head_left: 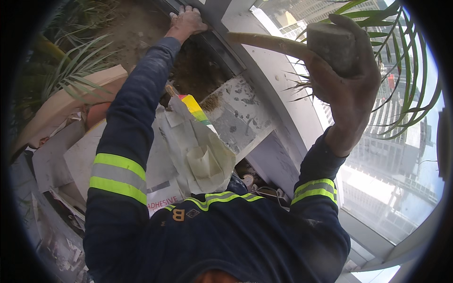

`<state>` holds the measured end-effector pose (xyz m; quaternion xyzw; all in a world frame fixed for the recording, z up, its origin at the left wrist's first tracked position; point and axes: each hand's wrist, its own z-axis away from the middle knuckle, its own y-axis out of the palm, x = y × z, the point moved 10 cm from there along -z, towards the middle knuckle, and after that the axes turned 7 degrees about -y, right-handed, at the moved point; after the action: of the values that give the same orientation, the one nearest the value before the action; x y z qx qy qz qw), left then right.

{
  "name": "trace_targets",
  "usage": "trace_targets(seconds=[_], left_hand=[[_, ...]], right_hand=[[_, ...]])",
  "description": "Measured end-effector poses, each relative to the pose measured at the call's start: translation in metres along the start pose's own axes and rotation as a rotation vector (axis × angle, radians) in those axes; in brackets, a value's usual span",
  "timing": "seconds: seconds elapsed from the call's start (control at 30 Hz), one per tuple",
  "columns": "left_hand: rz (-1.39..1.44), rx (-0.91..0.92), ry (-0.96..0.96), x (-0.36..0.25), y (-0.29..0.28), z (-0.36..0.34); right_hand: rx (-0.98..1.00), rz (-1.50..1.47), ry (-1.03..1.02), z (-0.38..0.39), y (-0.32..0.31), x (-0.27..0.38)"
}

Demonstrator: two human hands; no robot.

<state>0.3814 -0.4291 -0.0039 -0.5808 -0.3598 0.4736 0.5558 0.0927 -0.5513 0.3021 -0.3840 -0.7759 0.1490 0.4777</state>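
My right hand [347, 87] is raised at the upper right, gripping a hammer by its grey block head [332, 45]; the wooden handle [266, 42] sticks out to the left. My left hand [188, 21] reaches far forward and rests, fingers spread, on the dark metal window frame [222, 52] at the top. Both sleeves are dark blue with yellow reflective bands.
Below my arms lie a crumpled whitish bag [200, 151], pale boards [85, 155] and a dusty grey slab [238, 115]. Bare soil [141, 28] and long green leaves [80, 61] are at the upper left. More leaves [406, 85] stand against the glass pane [391, 179] at right, with buildings beyond.
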Motion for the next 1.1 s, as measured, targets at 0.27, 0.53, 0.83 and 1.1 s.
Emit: trace_targets(seconds=[0.27, 0.53, 0.83, 1.1], left_hand=[[0.047, -0.058, -0.005, 0.001, -0.002, 0.002], [0.023, 0.029, -0.029, 0.006, 0.005, 0.001], [0.139, 0.010, 0.038, -0.024, 0.018, 0.056], [0.035, 0.064, 0.026, -0.025, 0.021, 0.053]], right_hand=[[0.051, 0.045, 0.043, -0.001, 0.011, -0.009], [0.174, 0.076, 0.103, -0.011, 0.023, -0.025], [0.197, 0.086, -0.034, -0.043, 0.037, -0.025], [0.168, -0.011, 0.123, -0.031, 0.025, -0.031]])
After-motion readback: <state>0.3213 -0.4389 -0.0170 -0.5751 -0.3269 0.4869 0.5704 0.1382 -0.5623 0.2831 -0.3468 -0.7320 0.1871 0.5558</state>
